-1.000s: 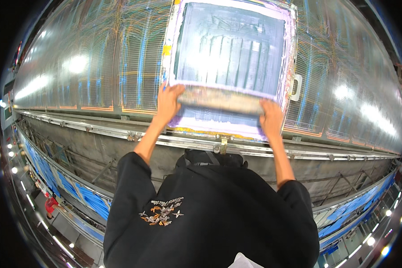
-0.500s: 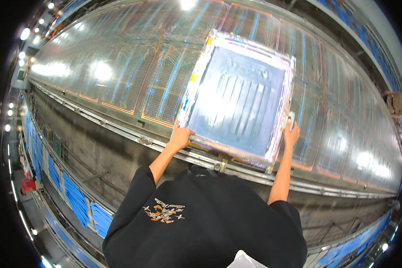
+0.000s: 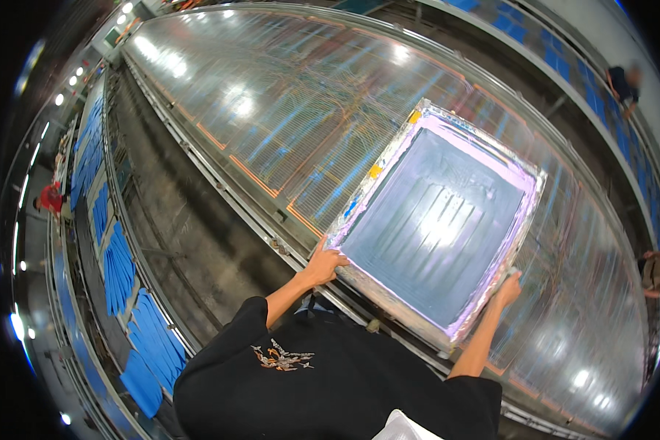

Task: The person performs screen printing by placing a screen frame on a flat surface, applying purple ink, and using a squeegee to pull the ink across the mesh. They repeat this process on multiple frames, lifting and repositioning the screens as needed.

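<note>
A rectangular screen-printing frame (image 3: pixel 392 249) lies at a slant in front of me, over a long printing table (image 3: pixel 271 132). Its mesh is grey-blue with a row of dark slanted stripes, and purple smears edge its worn, taped rim. My left hand (image 3: pixel 323 265) grips the frame's near left corner, thumb on top. On the right side, near the lower corner, my right hand (image 3: pixel 504 290) is closed around the rim. The fingers under the frame are hidden, and I cannot tell whether the frame rests on the table or is lifted.
A metal rail (image 3: pixel 220 194) runs along the table's near edge. Blue pieces (image 3: pixel 154 337) lie on another long table to the left, beyond a grey aisle (image 3: pixel 169 227). One person in red (image 3: pixel 50 196) stands far left; two others (image 3: pixel 623 82) are at the right.
The view has turned, so the table now slopes down to the right. Both hands keep hold of the frame, which appears lower and farther right.
</note>
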`<state>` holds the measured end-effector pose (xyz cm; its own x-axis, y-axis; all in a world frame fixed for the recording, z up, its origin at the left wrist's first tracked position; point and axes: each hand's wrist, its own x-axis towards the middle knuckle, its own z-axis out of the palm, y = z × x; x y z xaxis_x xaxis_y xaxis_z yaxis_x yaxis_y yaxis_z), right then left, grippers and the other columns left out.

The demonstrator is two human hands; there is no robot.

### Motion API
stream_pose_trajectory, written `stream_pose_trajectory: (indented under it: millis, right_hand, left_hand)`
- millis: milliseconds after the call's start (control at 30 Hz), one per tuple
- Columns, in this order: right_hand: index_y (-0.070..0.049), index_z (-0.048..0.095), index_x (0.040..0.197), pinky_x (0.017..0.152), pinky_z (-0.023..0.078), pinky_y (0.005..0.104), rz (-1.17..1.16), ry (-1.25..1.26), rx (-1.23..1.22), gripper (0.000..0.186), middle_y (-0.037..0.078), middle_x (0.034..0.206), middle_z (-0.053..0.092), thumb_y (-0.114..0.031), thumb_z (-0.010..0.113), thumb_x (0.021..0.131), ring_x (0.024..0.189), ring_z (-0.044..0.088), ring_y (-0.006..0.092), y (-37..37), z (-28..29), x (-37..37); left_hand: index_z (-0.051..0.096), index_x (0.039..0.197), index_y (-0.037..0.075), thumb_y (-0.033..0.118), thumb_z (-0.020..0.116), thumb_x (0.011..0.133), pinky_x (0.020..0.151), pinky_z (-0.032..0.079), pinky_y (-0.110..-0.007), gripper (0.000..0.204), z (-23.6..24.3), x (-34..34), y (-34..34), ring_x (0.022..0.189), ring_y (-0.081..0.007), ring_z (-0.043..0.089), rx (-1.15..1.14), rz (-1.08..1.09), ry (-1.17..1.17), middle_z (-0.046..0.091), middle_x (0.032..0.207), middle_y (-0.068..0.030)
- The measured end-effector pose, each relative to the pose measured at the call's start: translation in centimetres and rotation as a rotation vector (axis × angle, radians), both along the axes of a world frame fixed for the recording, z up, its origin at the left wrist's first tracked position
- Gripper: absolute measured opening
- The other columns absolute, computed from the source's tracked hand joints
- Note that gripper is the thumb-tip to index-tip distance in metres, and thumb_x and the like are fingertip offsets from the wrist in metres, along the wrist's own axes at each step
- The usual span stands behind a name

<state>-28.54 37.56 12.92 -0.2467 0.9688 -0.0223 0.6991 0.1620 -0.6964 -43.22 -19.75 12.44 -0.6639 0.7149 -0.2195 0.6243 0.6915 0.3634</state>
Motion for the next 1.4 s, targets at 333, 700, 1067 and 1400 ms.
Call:
stream_pose_trajectory:
  millis: [333, 700, 1067, 1400]
  right_hand:
    - [0.012, 0.075, 0.11, 0.089, 0.053, 0.0551, -0.084, 0.294, -0.31, 0.075, 0.031, 0.106, 0.075, -0.053, 0.039, 0.109, 0.096, 0.072, 0.0461, -20.5, -7.2, -16.9]
    - [0.002, 0.076, 0.114, 0.088, 0.054, 0.054, 0.056, 0.117, -0.13, 0.066, 0.025, 0.109, 0.076, -0.05, 0.036, 0.11, 0.1, 0.072, 0.0448, -27.3, -12.6, -23.0]
    - [-0.013, 0.064, 0.142, 0.125, 0.029, 0.0528, 0.968, -0.36, -0.07, 0.095, 0.016, 0.138, 0.068, -0.071, 0.084, 0.07, 0.138, 0.057, 0.0328, -44.1, 7.8, -17.8]
    - [-0.008, 0.07, 0.123, 0.114, 0.041, 0.0495, 0.922, -0.393, 0.104, 0.055, 0.009, 0.125, 0.073, 0.005, 0.069, 0.07, 0.12, 0.067, 0.0288, -50.8, 2.0, -12.6]
  left_hand:
    - [0.08, 0.118, 0.026, 0.004, 0.076, 0.071, 0.129, 0.004, -0.069, 0.052, 0.3, -17.9, -18.7, 0.134, -0.0256, 0.06, -0.131, 0.033, 0.104, 0.076, 0.123, 0.0038]
    - [0.076, 0.124, 0.026, 0.01, 0.08, 0.067, 0.128, 0.0, -0.072, 0.06, 0.4, -25.0, -27.0, 0.134, -0.0232, 0.06, -0.163, -0.023, 0.034, 0.073, 0.13, 0.0067]
    - [0.083, 0.109, 0.014, 0.014, 0.076, 0.077, 0.127, 0.016, -0.061, 0.033, 5.2, -32.1, -20.7, 0.104, -0.033, 0.074, -0.287, -0.289, -0.156, 0.079, 0.095, -0.0148]
    - [0.073, 0.128, 0.006, -0.001, 0.064, 0.069, 0.129, 0.012, -0.061, 0.059, 4.2, -28.3, -25.1, 0.129, -0.0271, 0.064, -0.035, -0.208, -0.117, 0.074, 0.129, -0.0105]
